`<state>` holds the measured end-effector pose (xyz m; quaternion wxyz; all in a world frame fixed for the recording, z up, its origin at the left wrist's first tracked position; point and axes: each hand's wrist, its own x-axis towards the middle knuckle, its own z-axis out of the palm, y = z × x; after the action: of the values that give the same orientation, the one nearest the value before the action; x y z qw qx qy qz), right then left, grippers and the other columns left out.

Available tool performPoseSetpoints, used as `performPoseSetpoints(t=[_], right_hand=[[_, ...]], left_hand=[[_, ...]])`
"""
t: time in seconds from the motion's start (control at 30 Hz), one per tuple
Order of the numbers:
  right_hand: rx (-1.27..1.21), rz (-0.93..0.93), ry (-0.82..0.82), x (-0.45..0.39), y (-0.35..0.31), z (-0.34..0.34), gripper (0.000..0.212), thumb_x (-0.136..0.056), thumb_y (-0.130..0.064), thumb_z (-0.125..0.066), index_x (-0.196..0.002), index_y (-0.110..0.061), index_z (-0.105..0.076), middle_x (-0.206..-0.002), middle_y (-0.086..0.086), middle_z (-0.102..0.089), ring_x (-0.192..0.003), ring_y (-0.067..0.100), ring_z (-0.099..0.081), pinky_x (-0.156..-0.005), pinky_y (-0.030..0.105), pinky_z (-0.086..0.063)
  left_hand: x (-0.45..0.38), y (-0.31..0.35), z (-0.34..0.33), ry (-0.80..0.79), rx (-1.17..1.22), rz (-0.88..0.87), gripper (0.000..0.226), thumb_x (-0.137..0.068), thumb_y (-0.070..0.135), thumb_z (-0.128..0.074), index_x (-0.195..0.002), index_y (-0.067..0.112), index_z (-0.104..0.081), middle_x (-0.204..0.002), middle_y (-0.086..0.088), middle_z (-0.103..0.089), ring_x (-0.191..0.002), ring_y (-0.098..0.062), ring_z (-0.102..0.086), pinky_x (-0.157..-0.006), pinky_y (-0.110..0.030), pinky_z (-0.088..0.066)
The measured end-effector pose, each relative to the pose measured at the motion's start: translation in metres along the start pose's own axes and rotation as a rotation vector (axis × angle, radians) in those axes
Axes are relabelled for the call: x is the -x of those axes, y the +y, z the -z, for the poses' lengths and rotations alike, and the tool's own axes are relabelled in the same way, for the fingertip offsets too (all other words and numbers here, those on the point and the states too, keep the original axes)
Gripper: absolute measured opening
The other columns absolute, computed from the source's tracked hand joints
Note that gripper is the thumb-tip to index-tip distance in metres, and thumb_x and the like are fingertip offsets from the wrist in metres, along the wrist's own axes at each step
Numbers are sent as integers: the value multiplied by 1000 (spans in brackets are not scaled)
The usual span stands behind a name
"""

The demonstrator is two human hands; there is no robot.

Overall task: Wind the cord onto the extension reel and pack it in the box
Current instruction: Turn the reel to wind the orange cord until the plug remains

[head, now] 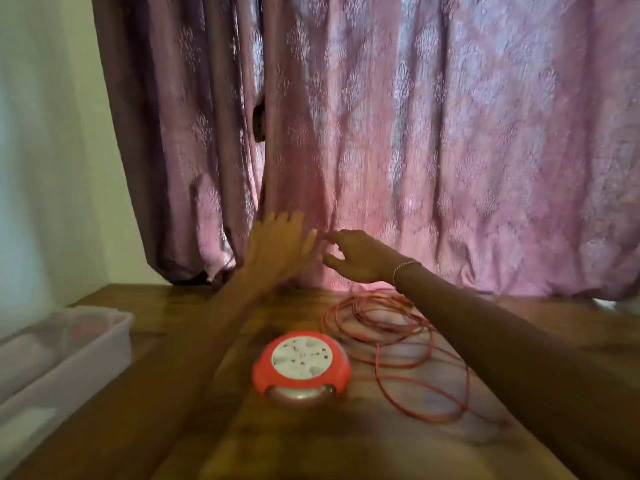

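Reel: flat on table, socket face up, unwound.
Cord: loose loops beside reel.
Left hand: fingers spread, empty.
Right hand: loosely curled, empty.
Box: left, awaiting reel.

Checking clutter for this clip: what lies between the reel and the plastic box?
Only bare wooden table between reel and box, plus the left forearm above it, in the head view.

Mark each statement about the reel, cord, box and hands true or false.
1. The red cord lies loose on the wooden table. True.
2. The extension reel sits inside the clear plastic box. False: it lies on the table, right of the box.
3. The left hand grips the cord. False: it is raised at the curtain, fingers straight.
4. The right hand has a bracelet at its wrist. True.
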<state>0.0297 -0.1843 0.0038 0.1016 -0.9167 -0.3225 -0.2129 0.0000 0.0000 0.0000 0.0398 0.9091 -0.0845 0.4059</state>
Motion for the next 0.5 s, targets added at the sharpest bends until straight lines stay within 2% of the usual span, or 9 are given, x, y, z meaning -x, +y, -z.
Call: performPoseSetpoints(t=[0.07, 0.13, 0.27, 0.33, 0.37, 0.4, 0.47, 0.5], right_hand=[[-20, 1, -66, 4, -4, -12, 45, -98, -40, -52, -116, -1, -62, -111, 19, -69, -96, 32, -64, -86, 45, -51], [-40, -43, -171, 13, -9, -25, 47, -98, -44, -50, -116, -3, -64, -110, 18, -71, -97, 32, -65, -88, 44, -52], [-67, -114, -361, 30, -8, -50, 48, -97, -52, -47, -119, -15, -68, -119, 12, -70, -108, 29, -62, -96, 44, -49], [-93, -120, -400, 39, -6, -63, 48, -97, -57, -45, -112, -18, -71, -114, 5, -72, -104, 24, -63, -95, 40, -49], [-103, -118, -417, 43, -5, -70, 49, -96, -59, -45, -105, -19, -72, -108, 2, -72, -99, 21, -62, -91, 36, -49], [-118, -116, -435, 46, -4, -76, 48, -97, -60, -45, -95, -19, -70, -101, -1, -71, -93, 18, -62, -85, 33, -47], [-175, -142, -474, 49, -2, -83, 44, -98, -56, -48, -74, -22, -62, -80, -4, -65, -75, 11, -58, -69, 27, -41], [-214, -168, -482, 50, -3, -86, 45, -98, -54, -50, -67, -21, -58, -70, -6, -62, -65, 5, -55, -63, 24, -38]], left_hand=[[10, 0, -6, -59, -18, 34, 42, -105, 44, -46, -121, 7, -58, -122, -21, -67, -113, -42, -62, -89, -51, -50], [29, -1, -16, -185, -44, 116, 45, -105, 46, -45, -124, 7, -57, -128, -23, -64, -117, -43, -61, -93, -51, -50], [57, -5, -29, -615, -32, 273, 55, -107, 52, -39, -135, 9, -59, -142, -19, -62, -127, -38, -61, -95, -43, -46], [71, -10, -36, -885, -16, 292, 54, -111, 46, -34, -153, 15, -47, -160, -15, -48, -141, -35, -51, -109, -41, -42], [79, -11, -39, -985, -10, 310, 53, -112, 43, -34, -159, 17, -39, -164, -15, -42, -143, -34, -50, -112, -40, -43], [85, -10, -40, -1049, 24, 371, 54, -112, 43, -33, -159, 15, -38, -162, -17, -44, -139, -35, -53, -107, -39, -50], [91, -8, -40, -1045, 102, 443, 60, -111, 50, -27, -156, 13, -44, -159, -19, -47, -133, -37, -58, -101, -37, -55], [92, -6, -39, -1041, 106, 444, 60, -112, 50, -25, -158, 15, -41, -162, -20, -42, -135, -39, -56, -101, -38, -56]])
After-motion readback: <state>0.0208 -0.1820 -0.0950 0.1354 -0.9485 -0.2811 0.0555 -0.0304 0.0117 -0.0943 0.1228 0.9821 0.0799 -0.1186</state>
